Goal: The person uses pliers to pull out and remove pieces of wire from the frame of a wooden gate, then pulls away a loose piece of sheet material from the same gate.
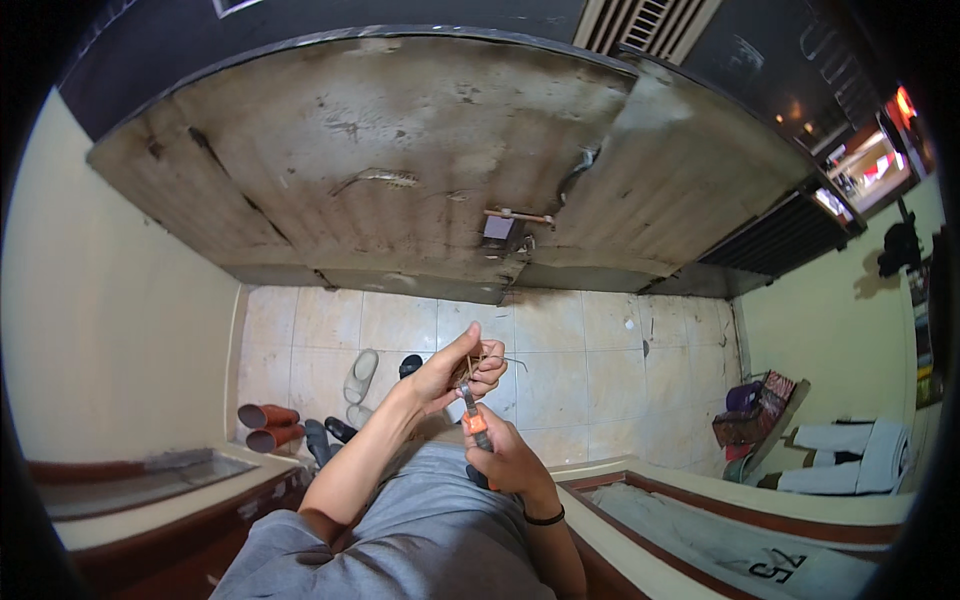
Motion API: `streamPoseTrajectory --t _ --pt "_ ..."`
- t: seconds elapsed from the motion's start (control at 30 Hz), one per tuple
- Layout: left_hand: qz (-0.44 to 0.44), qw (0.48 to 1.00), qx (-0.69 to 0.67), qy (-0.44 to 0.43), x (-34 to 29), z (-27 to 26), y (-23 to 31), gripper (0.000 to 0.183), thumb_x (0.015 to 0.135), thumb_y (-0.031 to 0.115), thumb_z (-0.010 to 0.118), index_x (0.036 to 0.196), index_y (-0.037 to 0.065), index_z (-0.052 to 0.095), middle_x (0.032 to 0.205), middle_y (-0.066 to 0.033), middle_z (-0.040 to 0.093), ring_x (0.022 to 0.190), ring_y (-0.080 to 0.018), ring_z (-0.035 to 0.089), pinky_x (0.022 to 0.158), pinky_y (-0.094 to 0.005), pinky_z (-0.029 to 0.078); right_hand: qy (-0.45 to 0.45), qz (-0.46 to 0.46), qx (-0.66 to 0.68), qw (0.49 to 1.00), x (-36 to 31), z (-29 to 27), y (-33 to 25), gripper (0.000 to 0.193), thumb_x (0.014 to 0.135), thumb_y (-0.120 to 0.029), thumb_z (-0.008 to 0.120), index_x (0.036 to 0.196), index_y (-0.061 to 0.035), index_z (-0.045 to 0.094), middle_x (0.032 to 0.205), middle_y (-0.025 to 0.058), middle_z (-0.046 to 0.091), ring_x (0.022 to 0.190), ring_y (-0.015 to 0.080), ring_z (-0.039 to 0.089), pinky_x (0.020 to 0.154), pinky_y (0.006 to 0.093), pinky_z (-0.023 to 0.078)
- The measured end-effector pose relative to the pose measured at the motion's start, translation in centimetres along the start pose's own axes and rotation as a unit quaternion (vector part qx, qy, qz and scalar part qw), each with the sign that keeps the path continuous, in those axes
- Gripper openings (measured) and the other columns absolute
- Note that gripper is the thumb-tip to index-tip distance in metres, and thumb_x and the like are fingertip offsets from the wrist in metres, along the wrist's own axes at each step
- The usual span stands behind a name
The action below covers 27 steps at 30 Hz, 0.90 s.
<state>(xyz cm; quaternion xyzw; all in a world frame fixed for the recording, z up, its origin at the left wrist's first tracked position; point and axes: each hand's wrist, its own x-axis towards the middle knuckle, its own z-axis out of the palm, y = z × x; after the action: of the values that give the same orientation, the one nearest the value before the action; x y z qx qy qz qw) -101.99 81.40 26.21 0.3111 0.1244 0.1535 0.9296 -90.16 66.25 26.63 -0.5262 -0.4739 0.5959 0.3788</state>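
Observation:
My left hand is closed, with its fingers curled around a small tangle of thin brownish strands. One thin, wire-like end pokes out to the right of the fingertips. Just below it, my right hand grips a hand tool with orange and black handles. The tool's metal head points up and touches or nearly touches the tangle in my left palm. Its exact kind is hard to make out, since my fingers cover most of the handles. A dark band circles my right wrist.
A worn grey metal gate with a sliding bolt stands ahead. On the tiled floor at left lie pale slippers, dark footwear and reddish-brown boots. At right are a patterned bag and a white rack.

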Motion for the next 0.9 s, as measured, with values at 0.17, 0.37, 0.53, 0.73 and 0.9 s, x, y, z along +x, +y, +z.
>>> streamPoseTrajectory --t 0.17,0.37,0.53,0.73,0.9 --pt "0.035 0.997 -0.028 0.057 -0.9 -1.7 0.1 0.048 0.110 0.047 0.047 0.075 0.016 0.037 0.070 0.0054 0.032 0.058 -0.0067 0.029 0.050 -0.0219 0.024 -0.093 0.047 0.085 0.991 1.0 0.1 -0.2 0.025 0.092 -0.007 0.059 0.116 -0.0036 0.052 0.083 0.0012 0.058 0.069 0.0119 0.054 0.061 0.0303 0.045" --pt "0.139 0.956 -0.163 0.198 -1.3 -5.9 3.1 0.047 0.110 0.047 0.047 0.073 0.019 0.039 0.065 0.0040 0.037 0.053 -0.0082 0.036 0.044 -0.0232 0.027 -0.083 0.121 0.276 0.950 3.5 1.5 -0.5 0.037 0.099 -0.011 0.053 0.135 -0.0014 0.052 0.108 0.0120 0.070 0.084 0.0162 0.065 0.074 0.0307 0.056" --pt "0.154 0.925 0.060 0.343 -4.3 -9.8 9.2 0.042 0.110 0.048 0.047 0.081 0.018 0.042 0.068 0.0018 0.046 0.051 -0.0081 0.042 0.045 -0.0236 0.030 0.062 0.029 0.344 0.936 6.9 -2.2 -1.9 0.034 0.097 -0.012 0.055 0.128 0.0008 0.056 0.102 0.0137 0.069 0.094 0.0196 0.069 0.079 0.0351 0.060" --pt "0.177 0.843 0.251 0.442 -6.8 -13.2 15.8 0.039 0.111 0.047 0.043 0.088 0.015 0.044 0.065 0.0021 0.048 0.049 -0.0062 0.041 0.044 -0.0220 0.029 0.400 -0.086 0.258 0.875 12.9 -10.2 -4.2 0.012 0.099 -0.010 0.063 0.107 -0.0013 0.064 0.090 0.0055 0.065 0.063 0.0099 0.057 0.056 0.0276 0.051" --pt "0.223 0.837 0.268 0.421 -4.9 -12.4 20.8 0.037 0.111 0.043 0.045 0.086 0.015 0.042 0.064 0.0038 0.042 0.051 -0.0050 0.036 0.046 -0.0221 0.028 0.553 -0.138 0.107 0.815 21.5 -18.5 -10.3 0.027 0.102 -0.017 0.067 0.124 -0.0030 0.069 0.077 0.0001 0.060 0.057 0.0071 0.052 0.049 0.0250 0.045"
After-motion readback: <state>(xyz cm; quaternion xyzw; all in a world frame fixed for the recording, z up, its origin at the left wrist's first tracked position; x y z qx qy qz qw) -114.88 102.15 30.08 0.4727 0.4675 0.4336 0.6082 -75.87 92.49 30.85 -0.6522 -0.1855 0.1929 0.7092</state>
